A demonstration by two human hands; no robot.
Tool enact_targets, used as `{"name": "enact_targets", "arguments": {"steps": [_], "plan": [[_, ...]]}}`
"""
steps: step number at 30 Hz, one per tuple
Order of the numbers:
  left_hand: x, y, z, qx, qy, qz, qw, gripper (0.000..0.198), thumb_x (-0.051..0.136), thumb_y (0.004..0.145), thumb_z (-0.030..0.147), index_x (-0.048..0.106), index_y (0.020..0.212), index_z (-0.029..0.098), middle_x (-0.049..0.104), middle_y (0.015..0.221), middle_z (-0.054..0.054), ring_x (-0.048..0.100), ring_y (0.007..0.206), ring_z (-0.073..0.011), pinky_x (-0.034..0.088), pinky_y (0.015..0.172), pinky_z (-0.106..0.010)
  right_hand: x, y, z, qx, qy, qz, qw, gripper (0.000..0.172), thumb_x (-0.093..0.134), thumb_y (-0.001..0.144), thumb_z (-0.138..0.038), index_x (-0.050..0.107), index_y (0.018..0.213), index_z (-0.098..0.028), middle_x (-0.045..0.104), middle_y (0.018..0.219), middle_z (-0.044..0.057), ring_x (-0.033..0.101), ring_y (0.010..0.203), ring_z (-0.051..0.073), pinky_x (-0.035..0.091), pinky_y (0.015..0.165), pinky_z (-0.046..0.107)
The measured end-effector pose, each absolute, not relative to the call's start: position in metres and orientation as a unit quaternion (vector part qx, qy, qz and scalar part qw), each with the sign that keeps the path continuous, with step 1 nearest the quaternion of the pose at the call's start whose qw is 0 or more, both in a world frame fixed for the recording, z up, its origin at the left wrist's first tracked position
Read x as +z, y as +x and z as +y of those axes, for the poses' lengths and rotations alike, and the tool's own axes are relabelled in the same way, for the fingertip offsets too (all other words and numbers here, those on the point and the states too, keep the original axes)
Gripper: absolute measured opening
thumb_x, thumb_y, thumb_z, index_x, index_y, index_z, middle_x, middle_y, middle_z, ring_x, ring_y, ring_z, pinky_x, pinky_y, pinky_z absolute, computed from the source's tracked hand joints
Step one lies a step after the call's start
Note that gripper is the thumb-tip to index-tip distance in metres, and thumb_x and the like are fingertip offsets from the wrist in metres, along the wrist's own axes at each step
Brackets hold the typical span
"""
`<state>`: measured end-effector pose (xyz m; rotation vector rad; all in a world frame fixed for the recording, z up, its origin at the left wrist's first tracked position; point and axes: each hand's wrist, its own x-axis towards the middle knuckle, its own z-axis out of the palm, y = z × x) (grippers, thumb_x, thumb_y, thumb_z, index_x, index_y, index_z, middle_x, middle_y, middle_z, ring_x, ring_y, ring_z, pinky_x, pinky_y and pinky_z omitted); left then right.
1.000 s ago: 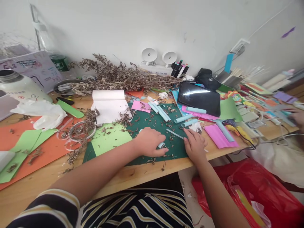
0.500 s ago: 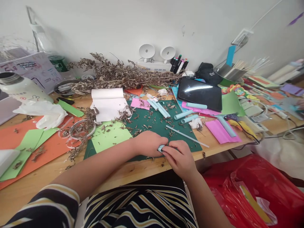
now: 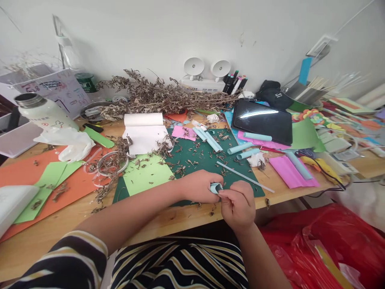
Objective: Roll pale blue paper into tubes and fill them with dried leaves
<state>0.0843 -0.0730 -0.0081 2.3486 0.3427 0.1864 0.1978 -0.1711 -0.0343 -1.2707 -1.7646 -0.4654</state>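
Note:
Over the front edge of the green cutting mat [image 3: 192, 156], my left hand [image 3: 200, 186] is wrapped round a light blue paper tube [image 3: 215, 187], whose open end faces me. My right hand [image 3: 240, 204] pinches at the rim of that end; whether it grips the rim itself or a bit of dried leaf there is too small to tell. More blue paper tubes [image 3: 207, 138] lie on the mat behind my hands, among scattered crumbs of dried leaf. A thin translucent stick [image 3: 245, 176] lies slantwise on the mat beyond my right hand.
Dried plant stems [image 3: 162, 94] lie along the wall. A black tablet [image 3: 261, 120] rests behind the mat's right side. At left stand a white bottle [image 3: 45, 112] and crumpled tissue [image 3: 75, 140] by orange paper [image 3: 18, 176]. A red plastic bag [image 3: 331, 241] is below the table's right edge.
My right hand's fingers have curled in and drawn slightly away from my left hand, and more of the tube's open end shows. The whole view has shifted a little.

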Motion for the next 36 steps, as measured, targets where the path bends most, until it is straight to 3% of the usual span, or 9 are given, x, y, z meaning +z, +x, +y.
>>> {"name": "enact_targets", "arguments": {"steps": [3, 6, 9, 13, 17, 21, 27, 31, 36], "plan": [[-0.01, 0.085, -0.074, 0.101, 0.876, 0.152, 0.446, 0.012, 0.049, 0.059, 0.023, 0.049, 0.068, 0.015, 0.048, 0.059, 0.005, 0.039, 0.053, -0.0057, 0.034, 0.05, -0.015, -0.03, 0.193, -0.167, -0.22, -0.516, -0.696, 0.448, 0.019, 0.048, 0.07, -0.005, 0.048, 0.08, -0.022, 0.042, 0.071, 0.002, 0.043, 0.068, 0.014, 0.039, 0.06, 0.032], [-0.008, 0.084, -0.074, 0.098, 0.881, 0.15, 0.438, 0.011, 0.049, 0.059, 0.023, 0.049, 0.068, 0.016, 0.048, 0.059, 0.005, 0.04, 0.054, -0.0059, 0.034, 0.049, -0.015, -0.027, 0.195, -0.166, -0.214, -0.507, -0.707, 0.444, 0.021, 0.049, 0.07, -0.005, 0.049, 0.081, -0.023, 0.042, 0.069, 0.001, 0.044, 0.066, 0.014, 0.04, 0.059, 0.031], [-0.003, 0.081, -0.066, 0.094, 0.927, 0.193, 0.308, 0.013, 0.047, 0.066, 0.03, 0.05, 0.071, 0.018, 0.052, 0.062, 0.003, 0.046, 0.057, -0.0095, 0.035, 0.05, -0.018, -0.024, 0.215, -0.164, -0.194, -0.523, -0.725, 0.404, 0.024, 0.051, 0.072, -0.013, 0.049, 0.093, -0.024, 0.048, 0.075, 0.003, 0.048, 0.071, 0.016, 0.042, 0.065, 0.033], [-0.001, 0.074, -0.039, 0.12, 0.936, 0.324, 0.064, 0.021, 0.037, 0.075, 0.034, 0.05, 0.082, 0.018, 0.056, 0.077, -0.005, 0.052, 0.071, -0.0188, 0.039, 0.059, -0.028, -0.021, 0.274, -0.144, -0.161, -0.68, -0.629, 0.339, 0.036, 0.041, 0.079, -0.029, 0.042, 0.113, -0.021, 0.055, 0.087, 0.008, 0.05, 0.084, 0.021, 0.041, 0.074, 0.038], [-0.015, 0.061, -0.008, 0.147, 0.87, 0.467, -0.065, 0.026, 0.036, 0.077, 0.03, 0.047, 0.095, 0.013, 0.051, 0.093, -0.013, 0.048, 0.087, -0.0287, 0.037, 0.07, -0.042, -0.029, 0.322, -0.106, -0.108, -0.802, -0.58, 0.087, 0.04, 0.037, 0.078, -0.034, 0.047, 0.115, -0.021, 0.045, 0.116, 0.013, 0.041, 0.103, 0.033, 0.034, 0.079, 0.05], [-0.034, 0.047, 0.013, 0.145, 0.816, 0.555, -0.075, 0.028, 0.033, 0.078, 0.026, 0.046, 0.099, 0.012, 0.047, 0.101, -0.018, 0.042, 0.097, -0.033, 0.031, 0.077, -0.049, -0.037, 0.332, -0.075, -0.074, -0.788, -0.611, 0.008, 0.037, 0.034, 0.078, -0.032, 0.05, 0.111, -0.03, 0.037, 0.127, 0.009, 0.035, 0.108, 0.036, 0.031, 0.077, 0.056], [-0.04, 0.036, 0.024, 0.127, 0.792, 0.595, -0.059, 0.037, 0.033, 0.078, 0.025, 0.038, 0.113, 0.016, 0.027, 0.129, -0.016, 0.017, 0.121, -0.0339, 0.008, 0.092, -0.06, -0.033, 0.336, -0.052, -0.031, -0.754, -0.655, -0.039, 0.031, 0.038, 0.074, -0.035, 0.056, 0.098, -0.03, 0.05, 0.115, 0.005, 0.041, 0.104, 0.032, 0.028, 0.077, 0.058], [-0.033, 0.041, 0.02, 0.147, 0.801, 0.578, -0.046, 0.039, 0.036, 0.077, 0.032, 0.037, 0.115, 0.022, 0.025, 0.132, -0.012, 0.014, 0.123, -0.0316, 0.008, 0.094, -0.059, -0.029, 0.338, -0.051, -0.045, -0.747, -0.662, -0.039, 0.027, 0.041, 0.073, -0.035, 0.056, 0.093, -0.025, 0.058, 0.102, 0.006, 0.047, 0.096, 0.028, 0.024, 0.082, 0.056], [-0.024, 0.049, 0.01, 0.181, 0.836, 0.517, -0.039, 0.035, 0.038, 0.078, 0.035, 0.042, 0.111, 0.024, 0.03, 0.128, -0.009, 0.019, 0.121, -0.0279, 0.011, 0.096, -0.054, -0.023, 0.326, -0.059, -0.107, -0.746, -0.658, 0.002, 0.029, 0.037, 0.079, -0.03, 0.05, 0.102, -0.019, 0.059, 0.097, 0.01, 0.051, 0.092, 0.025, 0.023, 0.087, 0.049]]}}
